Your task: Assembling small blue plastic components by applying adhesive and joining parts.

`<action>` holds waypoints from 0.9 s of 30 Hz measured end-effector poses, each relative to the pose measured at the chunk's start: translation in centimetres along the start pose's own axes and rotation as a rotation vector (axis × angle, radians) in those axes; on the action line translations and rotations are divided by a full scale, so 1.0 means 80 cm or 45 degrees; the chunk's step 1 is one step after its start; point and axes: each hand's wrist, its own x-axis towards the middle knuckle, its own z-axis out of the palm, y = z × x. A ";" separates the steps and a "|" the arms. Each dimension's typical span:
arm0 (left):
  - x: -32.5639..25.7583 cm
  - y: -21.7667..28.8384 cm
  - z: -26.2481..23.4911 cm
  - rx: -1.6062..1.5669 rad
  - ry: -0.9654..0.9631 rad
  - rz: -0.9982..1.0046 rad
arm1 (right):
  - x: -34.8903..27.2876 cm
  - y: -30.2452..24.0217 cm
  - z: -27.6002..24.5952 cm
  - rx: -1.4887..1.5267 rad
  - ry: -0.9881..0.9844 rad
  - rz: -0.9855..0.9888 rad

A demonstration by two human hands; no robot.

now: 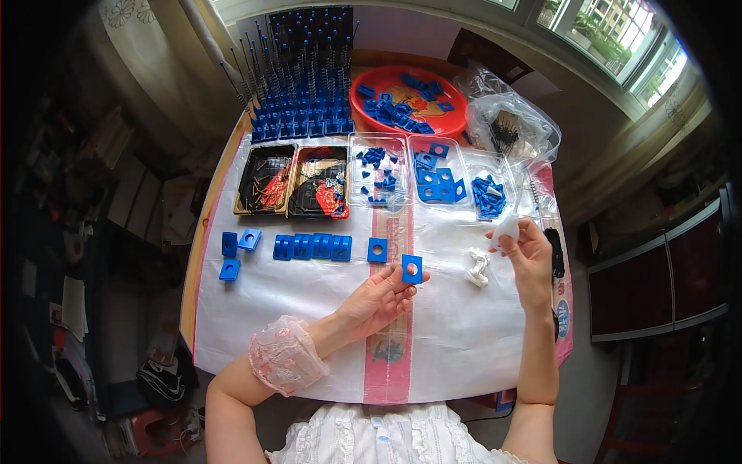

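My left hand [376, 303] pinches a small blue square plastic piece [406, 261] with a round hole, holding it up over the middle of the table. My right hand [529, 257] is closed on a thin white piece [508, 230] that looks like tissue, at the right side of the table. Beside that hand lies a crumpled white clump [478, 267]. Another blue square piece [372, 243] with a hole lies just beyond my left hand. Left of it runs a row of blue brackets [311, 247], and farther left lie three loose blue pieces [229, 269].
Black trays [291, 179] of small metal parts and clear trays [393, 203] of blue parts line the middle. Behind stand blue holders [301, 130] with upright spring rods. A red basin [359, 100] of blue parts and a clear plastic bag [537, 116] sit at the back.
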 end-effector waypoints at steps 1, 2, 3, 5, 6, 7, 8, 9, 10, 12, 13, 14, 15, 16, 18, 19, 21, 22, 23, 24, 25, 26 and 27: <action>0.000 0.000 -0.001 0.000 -0.008 0.004 | 0.000 0.000 -0.007 0.009 -0.017 -0.002; 0.000 0.000 -0.001 0.000 -0.016 0.009 | 0.001 0.001 -0.013 0.018 -0.036 -0.004; 0.001 -0.001 -0.001 -0.007 -0.018 0.002 | 0.001 0.010 -0.019 0.114 -0.042 0.016; 0.003 -0.001 0.001 -0.022 -0.023 -0.010 | -0.004 0.028 -0.029 0.263 -0.085 0.082; 0.003 -0.001 0.000 -0.031 -0.018 -0.011 | -0.007 0.036 -0.031 0.342 -0.113 0.117; 0.003 -0.001 0.000 -0.039 -0.014 -0.013 | -0.009 0.044 -0.029 0.415 -0.055 0.147; 0.003 -0.001 -0.001 -0.048 -0.010 -0.015 | -0.012 0.050 -0.026 0.487 0.005 0.177; 0.003 0.000 0.000 -0.050 -0.003 -0.014 | -0.014 0.057 -0.024 0.564 0.067 0.211; 0.002 0.001 0.003 -0.052 0.004 -0.013 | -0.015 0.061 -0.024 0.607 0.076 0.224; 0.001 0.002 0.004 -0.053 0.003 -0.013 | -0.017 0.070 -0.026 0.692 0.100 0.249; 0.001 0.002 0.003 -0.052 -0.004 -0.014 | -0.018 0.074 -0.025 0.702 0.114 0.262; 0.000 0.002 0.003 -0.052 -0.011 -0.014 | -0.019 0.078 -0.024 0.712 0.129 0.275; 0.000 0.002 0.003 -0.043 -0.011 -0.021 | -0.019 0.081 -0.025 0.714 0.144 0.286; 0.000 0.003 0.004 -0.035 -0.011 -0.028 | -0.020 0.084 -0.026 0.702 0.152 0.291; 0.000 0.003 0.006 -0.018 -0.006 -0.040 | -0.022 0.089 -0.025 0.681 0.163 0.301; -0.001 0.004 0.007 -0.008 -0.001 -0.045 | -0.023 0.088 -0.023 0.655 0.161 0.297; 0.000 0.003 0.007 0.013 0.006 -0.055 | -0.024 0.082 -0.016 0.603 0.156 0.289; 0.000 0.003 0.005 0.024 0.009 -0.061 | -0.024 0.079 -0.013 0.591 0.162 0.286; 0.000 0.002 0.004 0.035 0.012 -0.067 | -0.025 0.077 -0.010 0.580 0.168 0.284; 0.000 0.002 0.005 0.047 0.012 -0.074 | -0.027 0.074 -0.007 0.567 0.174 0.280; 0.000 0.003 0.005 0.059 0.013 -0.082 | -0.028 0.072 -0.004 0.506 0.199 0.265; 0.000 0.003 0.006 0.071 0.014 -0.090 | -0.030 0.070 0.000 0.446 0.223 0.250; 0.001 0.002 0.005 0.076 0.015 -0.093 | -0.031 0.068 0.003 0.383 0.249 0.234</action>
